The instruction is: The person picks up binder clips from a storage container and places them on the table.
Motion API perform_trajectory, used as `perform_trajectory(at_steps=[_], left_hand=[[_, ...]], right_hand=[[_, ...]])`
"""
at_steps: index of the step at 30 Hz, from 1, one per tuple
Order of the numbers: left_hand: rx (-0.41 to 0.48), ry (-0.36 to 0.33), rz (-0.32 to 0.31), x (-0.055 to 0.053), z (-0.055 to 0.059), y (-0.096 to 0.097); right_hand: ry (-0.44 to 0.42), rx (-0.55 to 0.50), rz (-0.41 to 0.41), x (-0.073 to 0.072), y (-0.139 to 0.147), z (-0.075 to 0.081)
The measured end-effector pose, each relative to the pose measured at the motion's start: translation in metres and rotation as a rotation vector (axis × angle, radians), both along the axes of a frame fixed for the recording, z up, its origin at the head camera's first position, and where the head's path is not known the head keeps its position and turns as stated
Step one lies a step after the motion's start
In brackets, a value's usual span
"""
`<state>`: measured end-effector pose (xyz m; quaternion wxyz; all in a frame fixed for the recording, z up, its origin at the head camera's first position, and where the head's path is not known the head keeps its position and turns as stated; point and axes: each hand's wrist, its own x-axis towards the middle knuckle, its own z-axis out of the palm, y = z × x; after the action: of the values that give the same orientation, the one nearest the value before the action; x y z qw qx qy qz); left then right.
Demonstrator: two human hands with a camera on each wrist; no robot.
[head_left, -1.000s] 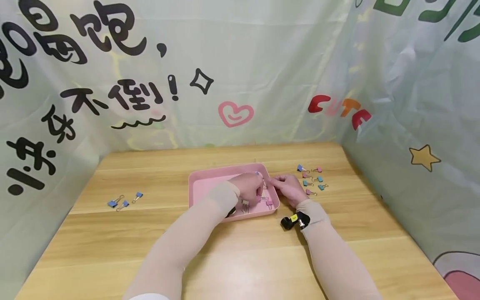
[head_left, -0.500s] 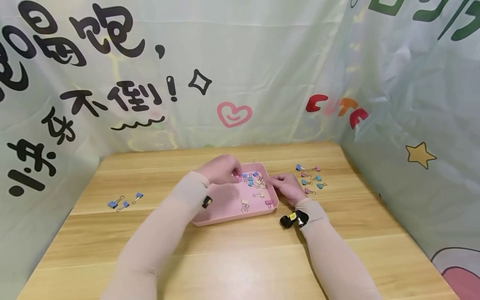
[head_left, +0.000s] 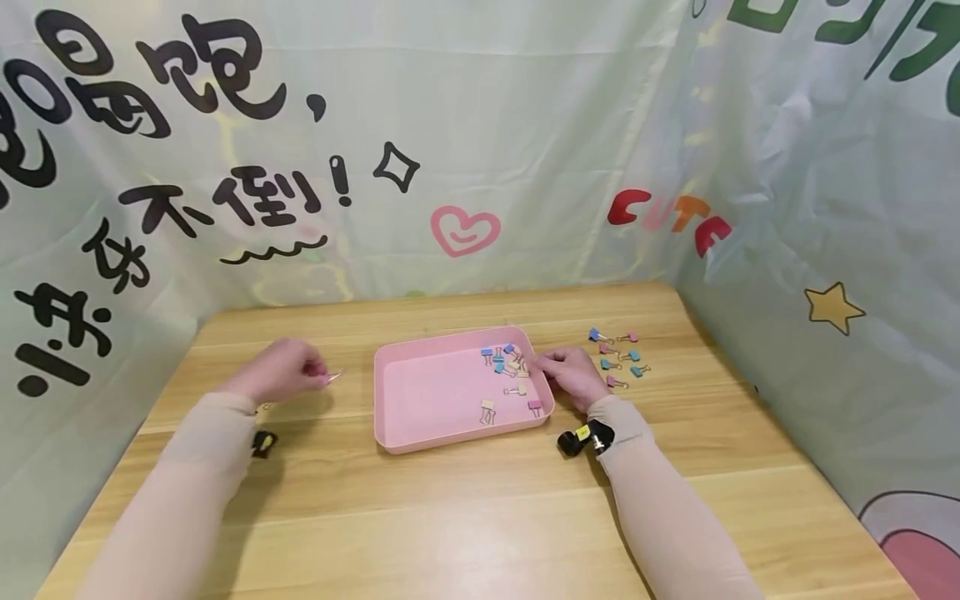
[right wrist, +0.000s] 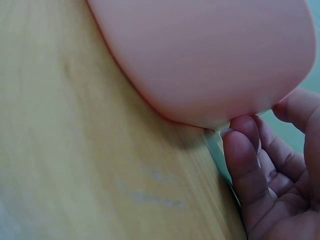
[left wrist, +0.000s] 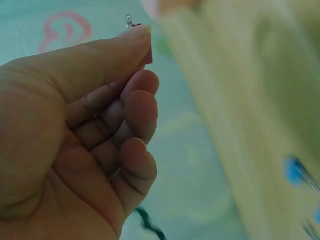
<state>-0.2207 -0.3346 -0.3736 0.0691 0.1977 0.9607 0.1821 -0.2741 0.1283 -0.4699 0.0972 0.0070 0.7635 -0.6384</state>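
Note:
Over the left part of the table, my left hand (head_left: 281,371) pinches a small pink binder clip (left wrist: 148,55) between thumb and fingers. Its metal handle sticks out past the thumb tip. My right hand (head_left: 576,377) grips the right wall of a pink tray (head_left: 427,443), with the thumb at the rim and fingers against the outside. Inside the tray, toward its right end, lie several binder clips: a cream clip (head_left: 487,406), a pink clip (head_left: 535,406), and blue, teal and more cream ones. Blue clips (left wrist: 295,171) lie near my left hand, mostly hidden by it in the head view.
Right of the tray, several blue, pink and teal clips (head_left: 611,364) are spread on the wooden table (head_left: 480,517). Printed cloth walls (head_left: 525,150) stand behind and at both sides. A small black camera (head_left: 573,442) is worn on my right wrist.
My left hand has lifted out of the tray and moved left over the table, carrying the pink binder clip. My right hand stays at the tray's right wall.

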Motion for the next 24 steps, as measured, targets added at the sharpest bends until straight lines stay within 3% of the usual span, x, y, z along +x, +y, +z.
perform_trajectory(at_steps=[6, 10, 19, 24], left_hand=[[0.012, -0.063, 0.070, 0.036, -0.019, -0.052], [-0.024, -0.067, 0.096, 0.050, -0.031, -0.071], [-0.058, -0.080, 0.122, 0.056, -0.045, -0.087], [-0.059, -0.089, 0.136, 0.055, -0.044, -0.084]], right_hand=[[0.000, -0.012, 0.022, 0.003, -0.001, 0.006], [-0.011, -0.013, 0.022, 0.002, -0.001, 0.005], [-0.024, -0.050, 0.002, -0.002, 0.001, -0.003], [-0.013, -0.057, 0.007, -0.003, 0.001, -0.003]])
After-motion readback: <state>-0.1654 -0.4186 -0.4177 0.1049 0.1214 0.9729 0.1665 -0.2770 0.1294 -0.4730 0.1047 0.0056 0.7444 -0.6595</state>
